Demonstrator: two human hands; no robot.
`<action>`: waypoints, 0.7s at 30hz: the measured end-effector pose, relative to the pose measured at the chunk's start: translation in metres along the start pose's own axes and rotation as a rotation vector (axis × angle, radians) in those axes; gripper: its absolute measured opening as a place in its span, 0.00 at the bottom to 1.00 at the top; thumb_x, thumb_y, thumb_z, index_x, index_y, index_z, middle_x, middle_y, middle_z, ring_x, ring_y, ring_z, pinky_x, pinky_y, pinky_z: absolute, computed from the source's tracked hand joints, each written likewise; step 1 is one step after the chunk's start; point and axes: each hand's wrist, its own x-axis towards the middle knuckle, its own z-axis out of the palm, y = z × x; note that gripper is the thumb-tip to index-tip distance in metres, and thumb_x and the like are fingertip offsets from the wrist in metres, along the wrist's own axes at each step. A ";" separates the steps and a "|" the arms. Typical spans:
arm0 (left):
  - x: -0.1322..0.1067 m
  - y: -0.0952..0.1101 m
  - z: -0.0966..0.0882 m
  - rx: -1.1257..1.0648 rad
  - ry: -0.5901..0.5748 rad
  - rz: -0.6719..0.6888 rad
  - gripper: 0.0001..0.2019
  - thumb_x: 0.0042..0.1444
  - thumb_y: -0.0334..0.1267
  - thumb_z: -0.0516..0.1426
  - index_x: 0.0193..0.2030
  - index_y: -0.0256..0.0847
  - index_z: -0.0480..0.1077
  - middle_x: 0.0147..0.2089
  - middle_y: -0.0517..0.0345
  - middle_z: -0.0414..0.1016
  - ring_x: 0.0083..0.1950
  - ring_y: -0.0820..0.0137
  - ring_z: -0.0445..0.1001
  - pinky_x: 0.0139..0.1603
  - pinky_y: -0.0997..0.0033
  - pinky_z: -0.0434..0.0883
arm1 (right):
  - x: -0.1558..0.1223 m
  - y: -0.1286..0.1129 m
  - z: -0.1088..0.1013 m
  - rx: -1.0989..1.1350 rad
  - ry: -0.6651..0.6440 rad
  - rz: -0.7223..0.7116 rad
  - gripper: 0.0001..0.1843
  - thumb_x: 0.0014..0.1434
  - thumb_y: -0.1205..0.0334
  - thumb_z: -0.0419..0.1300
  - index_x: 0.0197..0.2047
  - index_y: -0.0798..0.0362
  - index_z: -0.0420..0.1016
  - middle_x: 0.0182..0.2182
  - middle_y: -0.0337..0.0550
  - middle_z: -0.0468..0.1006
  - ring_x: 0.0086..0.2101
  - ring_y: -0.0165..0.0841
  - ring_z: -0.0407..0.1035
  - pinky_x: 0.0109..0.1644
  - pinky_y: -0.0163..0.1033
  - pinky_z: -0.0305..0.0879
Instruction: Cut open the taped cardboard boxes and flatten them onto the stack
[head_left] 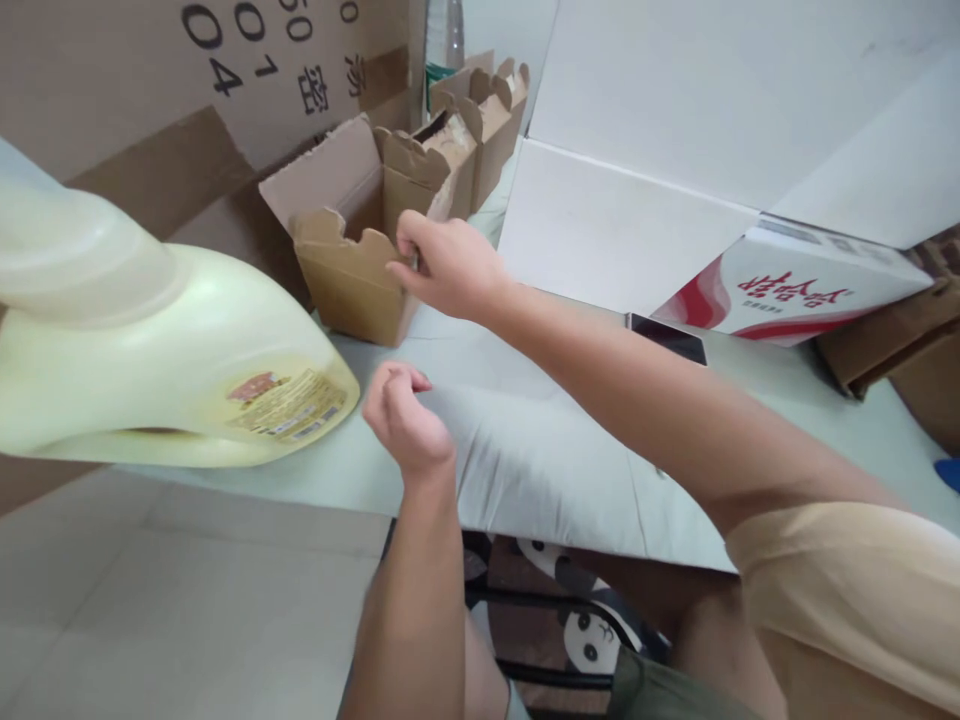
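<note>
My right hand [448, 265] reaches forward and pinches the near right edge of an open brown cardboard takeaway box [346, 275], its fingers pressed together on the flap. My left hand [405, 420] hovers lower, just above the pale table covering [525, 470], fingers curled into a loose fist with nothing visible in them. Behind the first box stand more folded brown boxes [450, 150] in a row toward the back.
A large pale yellow jug [172, 370] lies on its side at the left, close to the camera. A big cardboard carton [150, 100] rises behind it. White boards [675, 150] and a red-and-white box [787, 285] stand at right, beside a dark phone [667, 338].
</note>
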 end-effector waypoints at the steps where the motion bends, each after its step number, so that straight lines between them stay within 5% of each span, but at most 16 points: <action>1: -0.002 0.003 0.001 0.025 0.038 0.053 0.11 0.56 0.35 0.51 0.22 0.44 0.61 0.26 0.60 0.59 0.33 0.67 0.62 0.41 0.64 0.62 | -0.010 0.011 -0.001 0.040 0.048 0.027 0.11 0.74 0.52 0.57 0.44 0.51 0.68 0.34 0.37 0.76 0.36 0.33 0.71 0.48 0.43 0.67; 5: -0.008 0.013 0.005 -0.004 0.286 0.257 0.04 0.50 0.33 0.54 0.32 0.46 0.61 0.35 0.61 0.61 0.42 0.65 0.65 0.53 0.64 0.65 | -0.080 0.056 -0.021 0.245 0.290 0.035 0.20 0.70 0.40 0.60 0.36 0.47 0.64 0.27 0.35 0.67 0.29 0.34 0.62 0.39 0.43 0.64; 8: -0.006 0.012 0.012 -0.108 0.294 0.171 0.08 0.50 0.34 0.54 0.38 0.47 0.63 0.43 0.59 0.65 0.51 0.65 0.70 0.61 0.63 0.66 | -0.160 0.080 -0.051 0.347 0.429 -0.039 0.25 0.65 0.34 0.62 0.34 0.46 0.64 0.28 0.37 0.66 0.29 0.34 0.61 0.36 0.43 0.63; 11: -0.005 0.004 0.022 -0.243 0.073 -0.058 0.09 0.57 0.43 0.54 0.44 0.47 0.68 0.51 0.54 0.74 0.59 0.63 0.74 0.62 0.62 0.70 | -0.240 0.091 -0.073 0.381 0.526 -0.070 0.23 0.64 0.35 0.66 0.36 0.45 0.67 0.28 0.37 0.67 0.26 0.33 0.60 0.30 0.42 0.60; 14: -0.014 -0.005 0.034 -0.347 -0.271 -0.170 0.19 0.60 0.57 0.55 0.48 0.46 0.73 0.54 0.50 0.79 0.61 0.57 0.76 0.63 0.59 0.73 | -0.292 0.096 -0.069 0.428 0.620 0.013 0.21 0.64 0.38 0.68 0.38 0.44 0.68 0.28 0.35 0.67 0.23 0.31 0.58 0.25 0.40 0.55; 17: -0.028 -0.013 0.045 -0.310 -0.514 -0.147 0.27 0.58 0.64 0.58 0.47 0.43 0.78 0.52 0.47 0.81 0.59 0.54 0.77 0.65 0.55 0.72 | -0.316 0.100 -0.045 0.538 0.728 0.161 0.22 0.61 0.43 0.73 0.50 0.41 0.71 0.31 0.34 0.69 0.26 0.32 0.62 0.27 0.39 0.61; 21: -0.040 -0.020 0.058 -0.206 -0.564 -0.012 0.18 0.59 0.58 0.64 0.41 0.45 0.79 0.48 0.52 0.80 0.57 0.58 0.76 0.65 0.59 0.71 | -0.329 0.103 -0.015 0.791 0.709 0.308 0.38 0.60 0.51 0.74 0.68 0.34 0.63 0.40 0.36 0.75 0.37 0.35 0.72 0.43 0.43 0.75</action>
